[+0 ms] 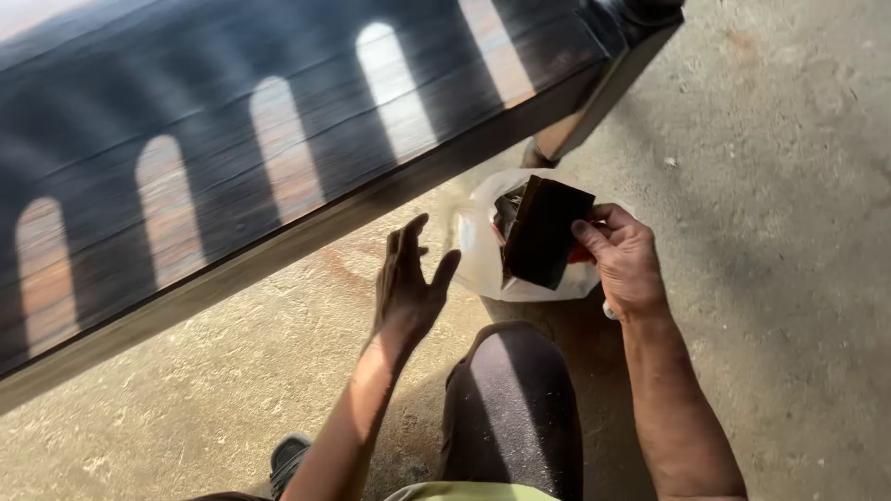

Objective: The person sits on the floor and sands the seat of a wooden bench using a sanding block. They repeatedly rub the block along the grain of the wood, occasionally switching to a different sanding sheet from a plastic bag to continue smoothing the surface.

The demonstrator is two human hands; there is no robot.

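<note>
Hands are working low over the floor: the right hand (624,262) is pinching a dark folded sheet (546,232), maybe sandpaper, thumb on its face and fingers closed behind its right edge. That sheet is standing nearly upright, long axis tilting up and to the right, lower end dipping into a white plastic bag (483,255) just behind it. Left of the sheet, the left hand (408,288) is hovering empty, palm spread wide, fingers pointing up, close but not touching. So the right hand is nearer. Below the sheet a dark-trousered knee (510,399) is rising; above and left of it a dark-stained wooden panel (278,139) is slanting over the concrete floor (789,186).
</note>
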